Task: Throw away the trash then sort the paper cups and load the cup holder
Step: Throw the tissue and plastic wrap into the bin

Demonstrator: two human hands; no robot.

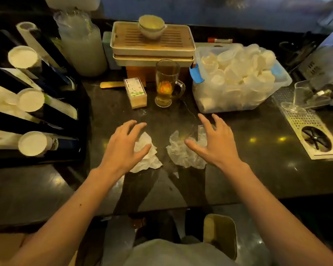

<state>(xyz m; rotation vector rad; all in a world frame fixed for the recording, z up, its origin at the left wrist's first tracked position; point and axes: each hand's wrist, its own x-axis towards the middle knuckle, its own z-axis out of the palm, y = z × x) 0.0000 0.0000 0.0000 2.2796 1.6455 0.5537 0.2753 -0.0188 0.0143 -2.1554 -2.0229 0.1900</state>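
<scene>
Two pieces of trash lie on the dark counter (258,169): a crumpled white tissue (146,160) and a crumpled clear plastic wrapper (181,152). My left hand (123,144) hovers over the tissue with fingers spread, holding nothing. Over the wrapper, my right hand (213,141) is spread the same way and holds nothing. A clear plastic bin (204,96) heaped with loose white paper cups (238,73) stands at the back right. The black cup holder (52,112) on the left carries several slanted stacks of cups (31,99).
Behind the trash stand a glass mug of tea (166,83), a small toothpick box (136,92) and stacked tea trays (152,45) topped with bowls. A large jar (83,48) is at the back left. A metal drip grate with a rinser (313,139) lies at right.
</scene>
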